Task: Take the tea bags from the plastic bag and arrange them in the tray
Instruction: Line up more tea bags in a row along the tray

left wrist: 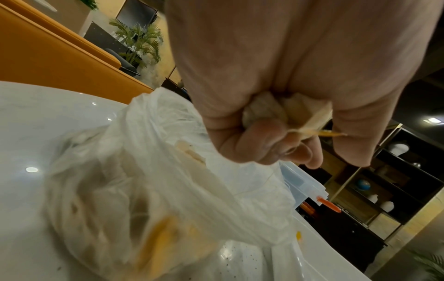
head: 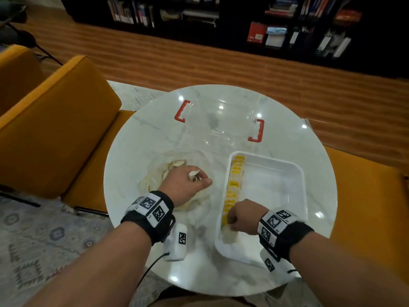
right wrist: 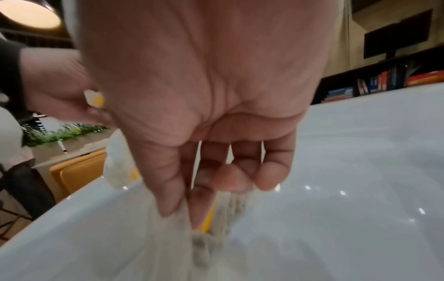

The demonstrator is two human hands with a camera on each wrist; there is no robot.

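A clear plastic bag (head: 155, 176) (left wrist: 149, 190) of tea bags lies on the round white table. Over its mouth, my left hand (head: 194, 180) (left wrist: 283, 136) grips a bunch of tea bags (left wrist: 276, 112) with a yellow tag sticking out. To the right stands a white tray (head: 287, 180) (right wrist: 360, 171); a row of yellow-tagged tea bags (head: 234, 185) runs along its left wall. At the near end of that row my right hand (head: 232, 220) (right wrist: 190, 213) pinches a tea bag (head: 230, 235) (right wrist: 228, 207) inside the tray.
A clear lidded box (head: 219, 122) with red handles stands at the back of the table (head: 254, 273). Orange seats (head: 55, 120) flank the table on both sides. Dark bookshelves (head: 287, 23) line the far wall beyond the wooden floor.
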